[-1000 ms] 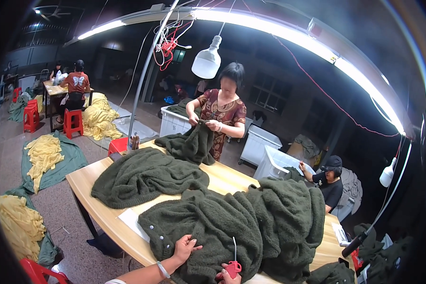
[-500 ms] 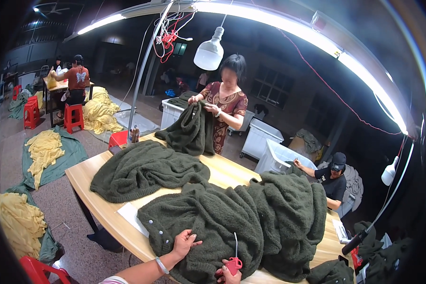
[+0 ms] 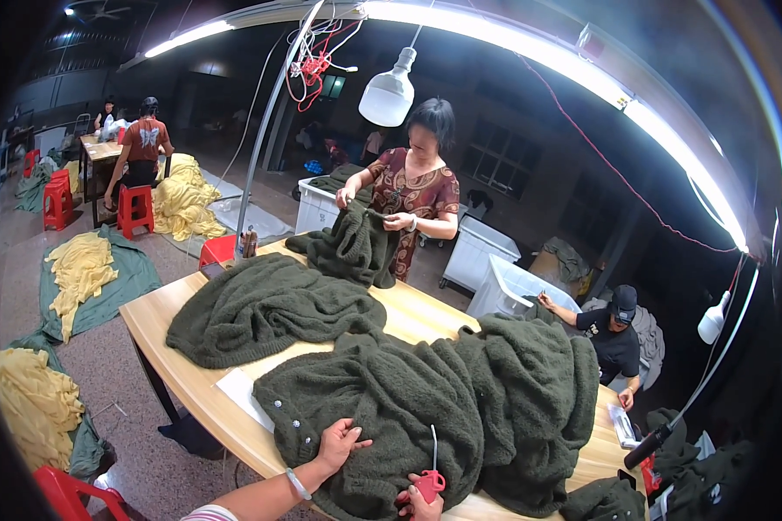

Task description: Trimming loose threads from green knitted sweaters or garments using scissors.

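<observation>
"Head view, left hand (image 3: 341, 445): state?"

"Half open, thumb and forefinger apart, laid on a dark green knit garment (image 3: 391, 408). Pale bangle (image 3: 299, 484) on that wrist."

"Right hand (image 3: 421, 502)?"

"Closed around a red-handled tool (image 3: 429, 484); its thin metal shaft points upward over the same knit. Some fingers are hidden, so their exact grip cannot be told."

"Position of the garment?"

"At the near side of a wooden table (image 3: 421, 317), bunched in folds, round buttons (image 3: 296, 424) along its left part. White sheet (image 3: 245, 395) partly beneath it."

"Neighbours?"

"Second green heap (image 3: 530, 408) touching on the right; third green heap (image 3: 274, 308) farther across the tabletop. Beyond that, a standing co-worker (image 3: 415, 187) holds up green knitwear (image 3: 356, 239) with both hands."
</observation>
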{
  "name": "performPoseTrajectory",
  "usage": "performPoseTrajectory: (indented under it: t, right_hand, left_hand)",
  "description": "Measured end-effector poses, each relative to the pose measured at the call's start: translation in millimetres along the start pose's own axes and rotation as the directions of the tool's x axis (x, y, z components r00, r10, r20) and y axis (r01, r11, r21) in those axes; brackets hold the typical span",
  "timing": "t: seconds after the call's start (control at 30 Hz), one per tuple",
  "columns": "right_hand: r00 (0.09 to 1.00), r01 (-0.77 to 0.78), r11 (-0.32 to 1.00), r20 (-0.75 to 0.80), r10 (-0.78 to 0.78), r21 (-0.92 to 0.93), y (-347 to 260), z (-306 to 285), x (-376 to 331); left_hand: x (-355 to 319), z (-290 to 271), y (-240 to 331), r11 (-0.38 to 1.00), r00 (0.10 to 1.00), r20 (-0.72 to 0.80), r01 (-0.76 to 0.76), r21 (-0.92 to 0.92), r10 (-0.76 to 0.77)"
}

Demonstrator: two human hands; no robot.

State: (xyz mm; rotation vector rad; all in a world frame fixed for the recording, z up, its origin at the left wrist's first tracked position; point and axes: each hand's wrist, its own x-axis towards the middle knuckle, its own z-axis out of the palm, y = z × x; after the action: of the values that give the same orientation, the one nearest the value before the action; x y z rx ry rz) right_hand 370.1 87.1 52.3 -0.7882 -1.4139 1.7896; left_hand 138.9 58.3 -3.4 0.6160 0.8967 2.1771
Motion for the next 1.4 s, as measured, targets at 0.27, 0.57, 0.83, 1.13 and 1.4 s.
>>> performPoseTrajectory:
  t: [0.27, 0.57, 0.83, 1.13, 1.4]
  right_hand:
    - [1.000, 0.016, 1.000, 0.010, -0.016, 0.012, -1, 0, 0]
    - [1.000, 0.013, 1.000, -0.004, -0.013, 0.024, -5, 3, 0]
    - [0.995, -0.003, 1.000, 0.104, 0.000, 0.026, 23, -25, 12]
    - [0.995, -0.018, 1.000, 0.102, 0.016, 0.020, 19, -22, 11]
    - [0.995, -0.017, 0.999, 0.096, 0.014, 0.031, 17, -23, 14]
  left_hand:
    - [0, 4, 4, 1.000, 1.000, -0.017, 0.004, -0.004, -0.004]
    - [0, 7, 8, 1.000, 0.999, -0.033, 0.022, 0.013, -0.021]
    - [0, 0, 4, 0.999, 1.000, -0.005, 0.023, 0.034, -0.023]
    - [-2, 6, 14, 0.998, 0.999, -0.019, 0.051, 0.041, -0.050]
    - [0, 9, 18, 0.997, 0.998, 0.010, 0.060, 0.055, -0.061]
